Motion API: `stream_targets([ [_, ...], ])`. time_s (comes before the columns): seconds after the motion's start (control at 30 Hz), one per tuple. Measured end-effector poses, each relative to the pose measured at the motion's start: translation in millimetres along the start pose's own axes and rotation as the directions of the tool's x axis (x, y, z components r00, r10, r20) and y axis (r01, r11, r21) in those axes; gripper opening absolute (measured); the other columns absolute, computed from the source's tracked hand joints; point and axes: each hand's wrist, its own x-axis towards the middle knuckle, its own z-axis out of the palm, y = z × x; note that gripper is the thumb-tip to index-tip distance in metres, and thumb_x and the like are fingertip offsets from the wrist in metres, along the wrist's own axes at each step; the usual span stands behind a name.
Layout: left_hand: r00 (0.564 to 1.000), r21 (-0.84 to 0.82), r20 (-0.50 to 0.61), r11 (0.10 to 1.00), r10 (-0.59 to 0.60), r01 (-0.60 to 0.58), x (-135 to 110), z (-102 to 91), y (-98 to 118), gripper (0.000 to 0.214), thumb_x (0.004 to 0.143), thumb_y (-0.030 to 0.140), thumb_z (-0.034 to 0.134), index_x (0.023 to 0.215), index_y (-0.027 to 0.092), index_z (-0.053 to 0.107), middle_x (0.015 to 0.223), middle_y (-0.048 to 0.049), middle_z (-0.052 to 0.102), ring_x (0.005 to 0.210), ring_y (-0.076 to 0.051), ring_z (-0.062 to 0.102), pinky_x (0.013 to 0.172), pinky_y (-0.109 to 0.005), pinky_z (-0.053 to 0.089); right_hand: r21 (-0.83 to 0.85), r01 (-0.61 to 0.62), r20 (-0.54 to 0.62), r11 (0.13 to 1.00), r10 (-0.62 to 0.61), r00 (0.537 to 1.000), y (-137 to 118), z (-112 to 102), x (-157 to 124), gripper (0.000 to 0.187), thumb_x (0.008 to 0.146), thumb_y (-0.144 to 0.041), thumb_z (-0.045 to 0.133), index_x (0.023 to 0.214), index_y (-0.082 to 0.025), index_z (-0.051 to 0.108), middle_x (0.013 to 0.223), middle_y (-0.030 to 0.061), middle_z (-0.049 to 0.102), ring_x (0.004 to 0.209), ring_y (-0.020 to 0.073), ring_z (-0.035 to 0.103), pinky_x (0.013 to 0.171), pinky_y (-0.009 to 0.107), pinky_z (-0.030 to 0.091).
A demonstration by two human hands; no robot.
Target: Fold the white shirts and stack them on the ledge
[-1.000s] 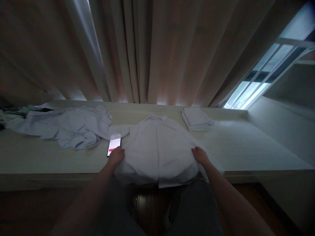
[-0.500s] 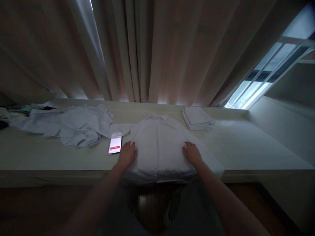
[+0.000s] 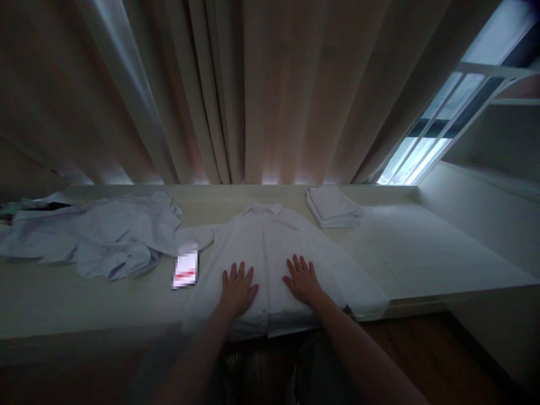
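A white button-up shirt [image 3: 274, 239] lies spread front side up on the pale ledge, its collar towards the curtain and its hem over the front edge. My left hand [image 3: 239, 289] rests flat on the shirt's left half, fingers spread. On the other side of the button line, my right hand [image 3: 302, 279] lies flat too, its fingers apart. Neither hand grips the cloth. Left of the shirt is a phone [image 3: 185, 270] with a lit, blurred screen.
A crumpled heap of white clothing [image 3: 113, 233] covers the ledge's left part. Behind the shirt, to the right, sits a folded white stack [image 3: 333, 206]. The ledge [image 3: 426, 247] runs on to a right-hand wall. A long curtain [image 3: 291, 101] hangs at the back.
Both hands have moved inward from the shirt's sides onto its front, and the fingers have spread. The camera view has shifted slightly.
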Motion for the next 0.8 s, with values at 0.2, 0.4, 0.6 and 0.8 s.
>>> stream_targets([
  [0.2, 0.998, -0.015, -0.053, 1.0, -0.022, 0.021, 42, -16.8, -12, 0.058, 0.084, 0.05, 0.033, 0.134, 0.023, 0.031, 0.144, -0.0124, 0.021, 0.132, -0.033, 0.009, 0.103, -0.053, 0.006, -0.012, -0.045, -0.06, 0.999, 0.044, 0.997, 12, -19, 39, 0.063, 0.086, -0.05, 0.029, 0.138, -0.014, 0.025, 0.146, 0.0117, 0.011, 0.133, 0.0278, 0.004, 0.105, 0.046, 0.005],
  [0.4, 0.996, 0.001, -0.063, 0.998, -0.07, 0.07, 89, -10.3, -33, 0.058, 0.083, 0.048, 0.035, 0.135, 0.023, 0.029, 0.145, -0.0123, 0.019, 0.132, -0.034, 0.01, 0.103, -0.053, 0.006, -0.029, -0.038, -0.058, 0.999, 0.036, 0.998, 24, -15, 84, 0.063, 0.085, -0.052, 0.031, 0.138, -0.017, 0.027, 0.146, 0.0109, 0.009, 0.133, 0.0285, -0.002, 0.104, 0.048, 0.0],
  [0.6, 0.991, -0.021, -0.084, 0.995, -0.1, 0.099, 105, 12.1, -47, 0.06, 0.084, 0.054, 0.028, 0.136, 0.025, 0.028, 0.146, -0.01, 0.018, 0.132, -0.036, 0.006, 0.102, -0.056, 0.003, -0.021, -0.079, -0.036, 0.997, 0.078, 0.996, 34, 7, 109, 0.064, 0.085, -0.056, 0.026, 0.139, -0.02, 0.024, 0.147, 0.0084, 0.01, 0.133, 0.0277, -0.002, 0.103, 0.05, 0.0],
  [0.8, 0.988, 0.014, -0.089, 0.992, -0.124, 0.126, 126, 12.1, -51, 0.062, 0.083, 0.056, 0.028, 0.136, 0.025, 0.027, 0.145, -0.0103, 0.019, 0.132, -0.036, 0.006, 0.101, -0.056, 0.005, -0.04, -0.082, -0.04, 0.996, 0.081, 0.996, 43, 10, 142, 0.064, 0.085, -0.057, 0.025, 0.138, -0.021, 0.024, 0.147, 0.0083, 0.011, 0.133, 0.0273, -0.001, 0.103, 0.049, 0.001],
])
